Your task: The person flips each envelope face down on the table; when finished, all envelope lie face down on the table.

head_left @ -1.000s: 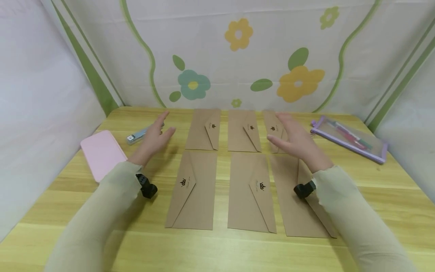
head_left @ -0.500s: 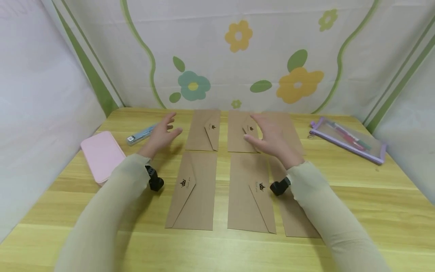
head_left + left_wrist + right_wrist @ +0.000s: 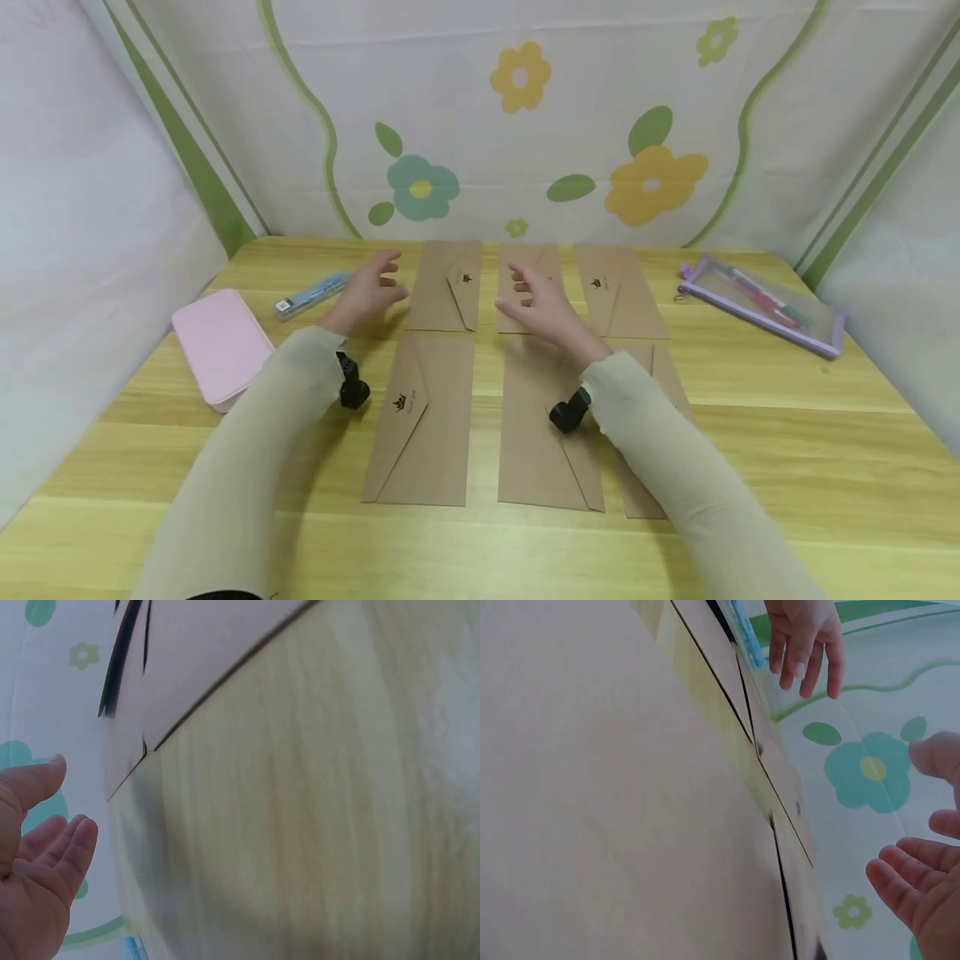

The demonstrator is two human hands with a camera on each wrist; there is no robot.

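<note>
Several brown kraft envelopes lie flat in two rows on the table, their flaps printed with a small black crown. My left hand [image 3: 367, 292] hovers with loosely bent fingers left of the back-left envelope [image 3: 438, 287] and holds nothing. Over the back-middle envelope [image 3: 551, 321] is my right hand [image 3: 543, 308], fingers relaxed and nothing in them; it hides part of that envelope. The back-right envelope [image 3: 626, 292] shows fully. In front are the left envelope [image 3: 435, 433], the middle envelope [image 3: 525, 442] and the right envelope [image 3: 637, 492], the last partly covered by my right sleeve.
A pink case [image 3: 221, 346] sits at the left, with a slim clear box with blue contents [image 3: 311, 296] behind it. On the right lies a purple-edged mesh pouch [image 3: 765, 304] with pens inside. A white flowered cloth [image 3: 472, 117] hangs behind the table [image 3: 810, 467].
My right hand has swept left from above the back-right envelope to the back-middle one. The left hand has shifted slightly right. The envelopes have stayed in place.
</note>
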